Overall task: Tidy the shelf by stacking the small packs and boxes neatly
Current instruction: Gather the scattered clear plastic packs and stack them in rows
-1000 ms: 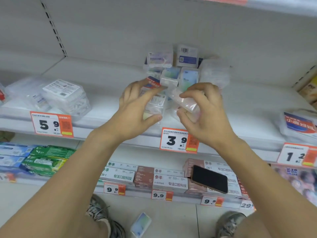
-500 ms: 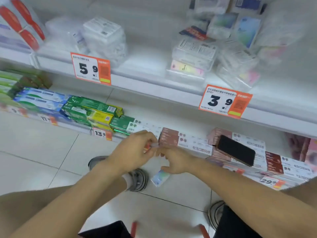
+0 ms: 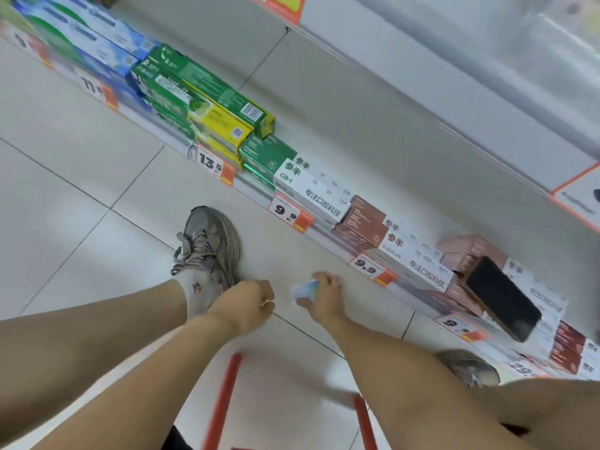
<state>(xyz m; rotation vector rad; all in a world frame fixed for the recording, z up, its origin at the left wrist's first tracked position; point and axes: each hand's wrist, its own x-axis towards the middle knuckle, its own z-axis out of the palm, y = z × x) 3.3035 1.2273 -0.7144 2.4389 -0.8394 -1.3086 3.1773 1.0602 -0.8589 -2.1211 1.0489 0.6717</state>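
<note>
Item: small pack (image 3: pixel 305 293), on the floor (image 3: pixel 97 241) below the bottom shelf. Right hand (image 3: pixel 323 297) on it, fingers closing round it from the shelf side. Left hand (image 3: pixel 246 305) just beside, fingers curled; whether holding anything, cannot tell. Long axis: blurred.

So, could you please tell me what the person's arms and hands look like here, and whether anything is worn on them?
Both forearms are bare up to the frame's edge: no sleeves, gloves or watch show. The left hand and the right hand carry no visible rings or markings, though motion blur softens the fingers. Lower down, the person wears a white ankle sock and grey laced trainers.
</note>
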